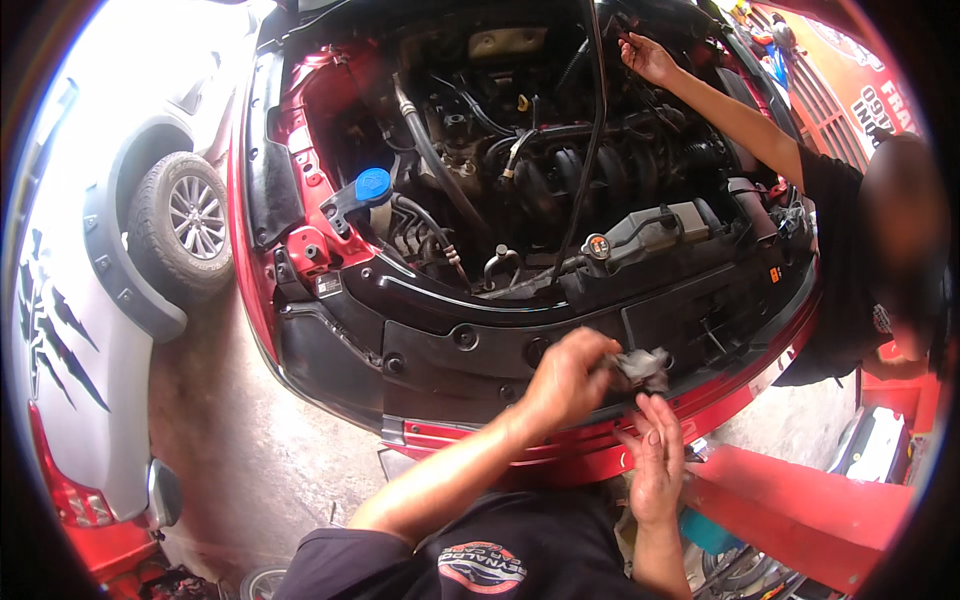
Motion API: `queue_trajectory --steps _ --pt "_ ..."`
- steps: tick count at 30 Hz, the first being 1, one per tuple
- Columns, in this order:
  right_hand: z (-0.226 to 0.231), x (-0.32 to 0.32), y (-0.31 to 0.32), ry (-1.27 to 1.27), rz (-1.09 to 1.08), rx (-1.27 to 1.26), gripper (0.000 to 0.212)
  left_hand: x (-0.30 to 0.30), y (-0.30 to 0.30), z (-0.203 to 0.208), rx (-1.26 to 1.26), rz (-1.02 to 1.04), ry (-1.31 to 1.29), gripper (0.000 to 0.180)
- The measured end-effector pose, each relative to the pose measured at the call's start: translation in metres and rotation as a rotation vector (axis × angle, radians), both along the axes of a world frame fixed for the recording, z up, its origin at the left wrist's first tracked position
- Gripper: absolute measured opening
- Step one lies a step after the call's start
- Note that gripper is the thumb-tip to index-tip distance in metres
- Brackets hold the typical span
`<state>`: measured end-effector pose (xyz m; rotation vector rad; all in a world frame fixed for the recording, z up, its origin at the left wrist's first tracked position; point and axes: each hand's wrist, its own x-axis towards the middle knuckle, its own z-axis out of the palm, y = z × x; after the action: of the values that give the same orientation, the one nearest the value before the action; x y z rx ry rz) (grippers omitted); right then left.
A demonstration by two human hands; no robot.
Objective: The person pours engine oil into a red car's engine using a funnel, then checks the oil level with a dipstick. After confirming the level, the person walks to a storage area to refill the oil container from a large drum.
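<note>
Hands at red car's [300, 130] front panel [450, 350]: our left hand [567, 378] clenched round grey part [643, 366]; our right hand [655, 462] fingers loose, fingertips touching it below; co-worker's hand [645, 57] reached into engine bay [520, 150].

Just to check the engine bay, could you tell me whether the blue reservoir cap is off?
No, the blue cap sits closed on its reservoir at the left of the engine bay.

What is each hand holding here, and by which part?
The left hand grips a small grey part by its left end. The right hand is open below it, holding nothing.
</note>
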<state>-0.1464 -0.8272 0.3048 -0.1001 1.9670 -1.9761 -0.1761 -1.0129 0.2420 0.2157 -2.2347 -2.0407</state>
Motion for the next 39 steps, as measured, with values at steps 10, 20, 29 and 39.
queue_trajectory --steps 10,20,29,39 --pt "-0.051 -0.066 -0.085 0.492 0.230 0.536 0.043 0.108 -0.069 0.034 -0.333 0.131 -0.003 0.084" --pt "-0.095 -0.125 -0.095 1.263 0.687 1.217 0.034 0.167 -0.075 0.004 -0.006 0.498 -0.165 0.078" --pt "-0.088 -0.176 -0.062 1.098 0.630 1.457 0.022 0.171 -0.072 -0.001 0.016 0.491 -0.170 0.075" --pt "-0.088 -0.167 -0.064 1.184 0.670 1.301 0.022 0.152 -0.074 0.013 -0.053 0.455 -0.172 0.069"
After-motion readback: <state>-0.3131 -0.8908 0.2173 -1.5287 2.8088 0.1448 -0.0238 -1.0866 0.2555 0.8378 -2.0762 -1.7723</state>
